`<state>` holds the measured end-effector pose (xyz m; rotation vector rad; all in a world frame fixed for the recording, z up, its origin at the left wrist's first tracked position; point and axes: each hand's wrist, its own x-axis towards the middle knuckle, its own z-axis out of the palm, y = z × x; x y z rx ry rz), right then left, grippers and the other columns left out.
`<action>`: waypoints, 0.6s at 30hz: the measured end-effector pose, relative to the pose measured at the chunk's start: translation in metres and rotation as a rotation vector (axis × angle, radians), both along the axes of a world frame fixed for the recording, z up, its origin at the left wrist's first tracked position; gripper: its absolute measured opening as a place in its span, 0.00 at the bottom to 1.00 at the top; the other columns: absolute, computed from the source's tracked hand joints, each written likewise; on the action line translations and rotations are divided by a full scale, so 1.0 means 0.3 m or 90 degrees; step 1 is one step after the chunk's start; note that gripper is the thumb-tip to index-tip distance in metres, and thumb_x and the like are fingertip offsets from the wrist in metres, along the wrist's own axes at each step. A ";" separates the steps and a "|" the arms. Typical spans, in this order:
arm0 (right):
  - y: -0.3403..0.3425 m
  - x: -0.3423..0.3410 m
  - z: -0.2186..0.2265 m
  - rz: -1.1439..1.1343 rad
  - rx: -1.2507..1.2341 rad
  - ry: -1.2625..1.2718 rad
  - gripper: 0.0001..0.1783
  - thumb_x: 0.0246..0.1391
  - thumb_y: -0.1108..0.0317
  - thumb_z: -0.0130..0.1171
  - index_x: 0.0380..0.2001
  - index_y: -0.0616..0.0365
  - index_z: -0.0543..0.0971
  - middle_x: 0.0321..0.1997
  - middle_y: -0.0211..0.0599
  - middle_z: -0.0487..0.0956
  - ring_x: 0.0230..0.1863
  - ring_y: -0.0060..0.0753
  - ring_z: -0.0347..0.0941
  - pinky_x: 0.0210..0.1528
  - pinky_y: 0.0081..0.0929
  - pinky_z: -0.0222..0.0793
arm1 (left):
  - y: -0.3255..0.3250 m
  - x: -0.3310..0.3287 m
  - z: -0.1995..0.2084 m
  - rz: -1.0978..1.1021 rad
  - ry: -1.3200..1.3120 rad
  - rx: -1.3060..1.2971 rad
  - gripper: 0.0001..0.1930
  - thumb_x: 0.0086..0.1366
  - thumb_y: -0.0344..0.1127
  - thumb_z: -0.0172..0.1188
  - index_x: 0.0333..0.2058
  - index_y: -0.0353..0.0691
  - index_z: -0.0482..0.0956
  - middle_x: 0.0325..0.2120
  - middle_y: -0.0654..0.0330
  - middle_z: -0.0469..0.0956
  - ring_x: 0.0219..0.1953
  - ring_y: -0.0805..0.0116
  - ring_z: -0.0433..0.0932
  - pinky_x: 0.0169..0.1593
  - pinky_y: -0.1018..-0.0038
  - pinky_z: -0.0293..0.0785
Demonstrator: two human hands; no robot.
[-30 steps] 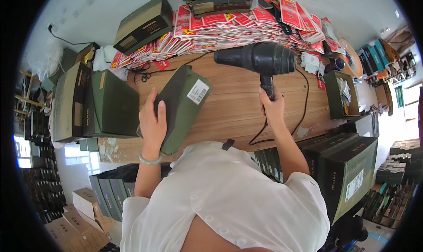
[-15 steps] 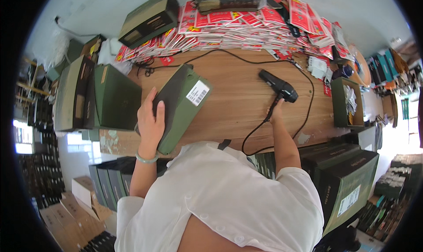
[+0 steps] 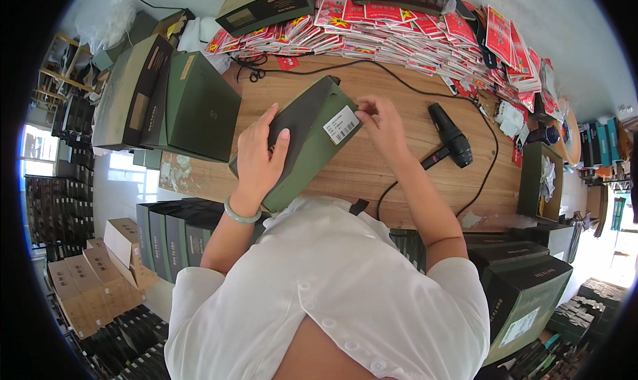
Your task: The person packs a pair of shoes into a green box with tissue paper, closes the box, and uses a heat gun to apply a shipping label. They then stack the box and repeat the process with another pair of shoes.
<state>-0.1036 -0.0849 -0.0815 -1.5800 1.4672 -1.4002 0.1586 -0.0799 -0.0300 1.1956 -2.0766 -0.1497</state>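
A dark green and black shoe box [image 3: 302, 151] lies tilted across the table in front of me. My left hand [image 3: 259, 157] holds it at its left side, thumb and forefinger stretched over the black face. On its green side sits a white barcode label [image 3: 341, 124]. My right hand [image 3: 384, 126] is at the label's upper right corner, thumb and forefinger pinched together there. A black hair dryer [image 3: 452, 137] lies on the wooden tabletop to the right of that hand, its handle toward me and its cord curving around.
Red and white printed packets [image 3: 399, 38] pile up along the back. Green boxes [image 3: 203, 107] stand at the left, and an open green box [image 3: 539, 181] holds crumpled white material at the right. Larger boxes [image 3: 525, 293] stack below the table's right end. Black scissors [image 3: 252, 66] lie near the packets.
My right hand has let go of the hair dryer, leaving it on the table, and has moved left to the label. My left hand stays on the shoe box. The view has shifted.
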 end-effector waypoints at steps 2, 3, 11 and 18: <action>-0.031 0.015 -0.004 0.037 0.021 0.042 0.16 0.53 0.79 0.62 0.47 0.59 0.76 0.40 0.36 0.77 0.41 0.29 0.75 0.44 0.27 0.75 | -0.001 0.007 -0.002 -0.003 0.005 -0.006 0.23 0.69 0.41 0.55 0.59 0.37 0.70 0.49 0.49 0.77 0.46 0.51 0.75 0.52 0.60 0.67; -0.040 0.020 0.001 0.035 0.020 0.052 0.16 0.53 0.79 0.62 0.46 0.60 0.77 0.39 0.36 0.78 0.40 0.29 0.76 0.43 0.26 0.75 | 0.000 0.005 -0.001 -0.002 0.006 -0.001 0.23 0.69 0.41 0.55 0.59 0.38 0.70 0.49 0.49 0.77 0.46 0.51 0.75 0.52 0.60 0.67; -0.074 0.041 0.016 0.004 0.013 0.075 0.11 0.49 0.78 0.64 0.38 0.59 0.80 0.35 0.38 0.82 0.38 0.36 0.78 0.41 0.31 0.75 | -0.004 0.017 0.005 -0.006 0.016 0.019 0.24 0.69 0.42 0.55 0.59 0.38 0.69 0.50 0.50 0.77 0.48 0.51 0.75 0.53 0.60 0.66; -0.083 0.043 0.029 0.011 -0.041 0.140 0.11 0.47 0.78 0.65 0.37 0.58 0.80 0.33 0.39 0.82 0.36 0.39 0.79 0.39 0.32 0.75 | -0.006 0.018 0.011 -0.012 0.014 0.023 0.24 0.68 0.43 0.56 0.59 0.38 0.69 0.50 0.49 0.77 0.48 0.51 0.75 0.52 0.59 0.66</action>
